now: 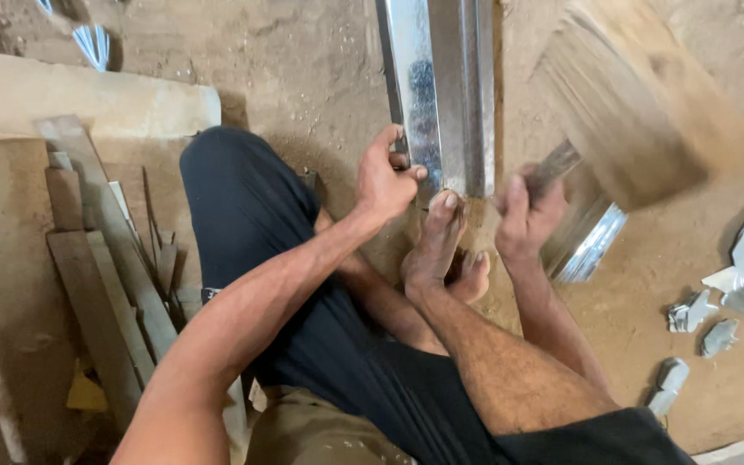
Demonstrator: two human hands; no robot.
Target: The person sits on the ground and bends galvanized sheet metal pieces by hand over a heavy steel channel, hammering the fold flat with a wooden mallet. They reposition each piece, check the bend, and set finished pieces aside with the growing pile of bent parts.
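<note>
Person sits on dirt floor w/ a long shiny galvanised sheet-metal channel (441, 86) lying ahead, running away from them. Left hand (385, 181) is closed on the channel's near left edge, thumb on top. Bare foot (434, 245) presses on the channel's near end. Right hand (523, 220) is wrapped tight round the handle of a big wooden mallet (647, 103), head blurred, raised to the right of the channel. Small cut bits of sheet metal (708, 323) lie on ground at right, probably offcuts. Grey wooden planks (96, 275) stacked at left.
</note>
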